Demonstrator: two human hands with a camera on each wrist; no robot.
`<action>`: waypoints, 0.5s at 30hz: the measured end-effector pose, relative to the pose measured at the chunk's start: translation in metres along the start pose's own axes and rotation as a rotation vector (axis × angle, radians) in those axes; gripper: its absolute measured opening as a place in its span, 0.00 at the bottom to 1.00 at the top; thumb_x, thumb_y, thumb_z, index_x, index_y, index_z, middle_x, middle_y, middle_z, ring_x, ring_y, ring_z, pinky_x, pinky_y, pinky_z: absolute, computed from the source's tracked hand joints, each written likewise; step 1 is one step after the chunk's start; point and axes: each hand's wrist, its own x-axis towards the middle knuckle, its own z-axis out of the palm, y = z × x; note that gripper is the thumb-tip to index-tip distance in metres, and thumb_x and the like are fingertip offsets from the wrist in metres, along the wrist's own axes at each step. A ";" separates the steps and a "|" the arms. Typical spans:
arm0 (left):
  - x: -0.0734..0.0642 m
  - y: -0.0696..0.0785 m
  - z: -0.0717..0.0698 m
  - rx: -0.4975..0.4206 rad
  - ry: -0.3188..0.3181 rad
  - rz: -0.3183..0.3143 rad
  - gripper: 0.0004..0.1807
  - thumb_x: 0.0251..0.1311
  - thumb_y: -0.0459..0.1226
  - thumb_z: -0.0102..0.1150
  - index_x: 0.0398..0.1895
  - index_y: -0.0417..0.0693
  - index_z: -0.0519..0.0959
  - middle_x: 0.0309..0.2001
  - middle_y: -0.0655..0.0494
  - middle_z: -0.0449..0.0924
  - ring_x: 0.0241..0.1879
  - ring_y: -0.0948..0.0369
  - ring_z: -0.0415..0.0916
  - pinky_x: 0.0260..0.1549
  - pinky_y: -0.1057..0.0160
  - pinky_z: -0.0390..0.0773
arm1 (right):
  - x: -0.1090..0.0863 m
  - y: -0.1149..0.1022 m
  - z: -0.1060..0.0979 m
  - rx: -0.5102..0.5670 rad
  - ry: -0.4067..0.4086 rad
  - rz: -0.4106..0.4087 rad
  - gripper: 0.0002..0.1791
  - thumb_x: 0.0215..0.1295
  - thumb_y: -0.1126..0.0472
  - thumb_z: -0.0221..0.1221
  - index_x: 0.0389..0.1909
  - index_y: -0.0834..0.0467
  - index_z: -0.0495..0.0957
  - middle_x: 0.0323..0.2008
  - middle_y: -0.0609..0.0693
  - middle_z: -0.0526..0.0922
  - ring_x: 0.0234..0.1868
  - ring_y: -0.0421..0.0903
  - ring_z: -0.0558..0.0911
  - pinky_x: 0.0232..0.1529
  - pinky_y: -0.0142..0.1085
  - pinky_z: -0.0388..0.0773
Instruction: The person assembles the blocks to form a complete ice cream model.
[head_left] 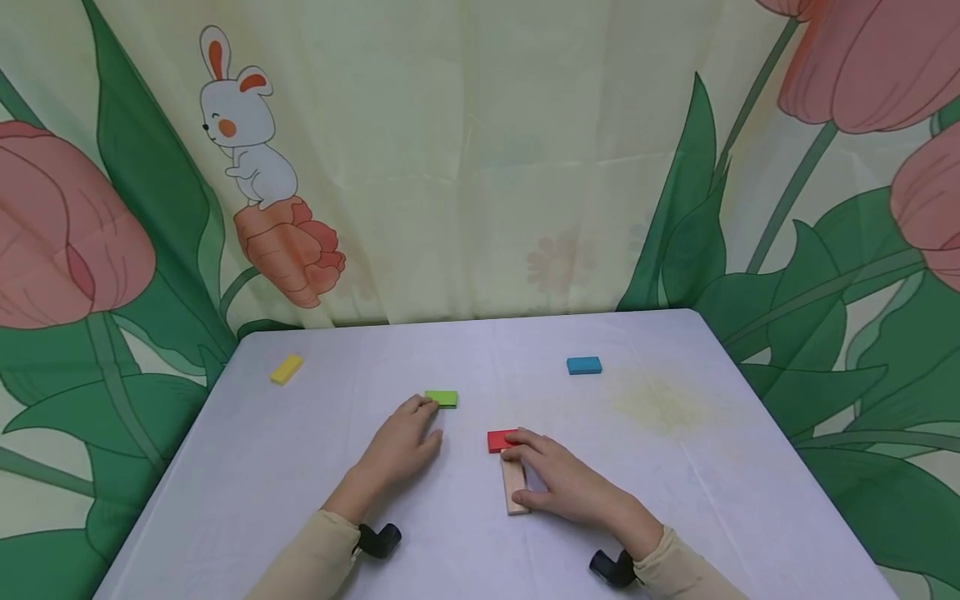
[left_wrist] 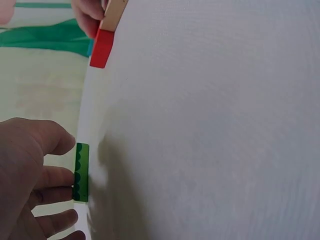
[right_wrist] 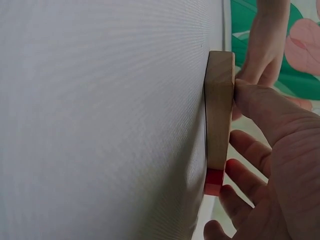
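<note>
A red block lies flat on the table, against the far end of a plain wooden block; together they form a T or corner shape. Over both blocks is my right hand, its thumb on the wooden block near its close end and its fingertips on or just over the red block and the joint. My left hand reaches to a green block, fingertips at its left end and thumb held apart. A scalloped darker edge shows on the green block in the left wrist view.
A yellow block lies near the table's far left edge. Toward the far right side is a blue block. The white cloth-covered table carries a faint yellowish stain and meets a printed curtain behind it.
</note>
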 end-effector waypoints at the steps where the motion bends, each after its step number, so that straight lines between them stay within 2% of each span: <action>1: 0.000 0.002 0.000 -0.002 -0.002 0.001 0.28 0.69 0.43 0.62 0.68 0.38 0.75 0.66 0.44 0.75 0.69 0.47 0.73 0.69 0.48 0.73 | 0.000 0.000 0.000 -0.003 0.000 0.001 0.29 0.68 0.47 0.67 0.67 0.46 0.74 0.76 0.44 0.66 0.80 0.54 0.60 0.76 0.57 0.65; 15: 0.001 0.018 0.008 -0.007 -0.017 0.008 0.29 0.70 0.43 0.61 0.70 0.39 0.74 0.67 0.45 0.74 0.70 0.48 0.71 0.70 0.49 0.73 | 0.001 0.002 0.001 0.014 -0.013 0.011 0.28 0.68 0.46 0.67 0.67 0.45 0.74 0.76 0.44 0.65 0.80 0.53 0.60 0.76 0.56 0.65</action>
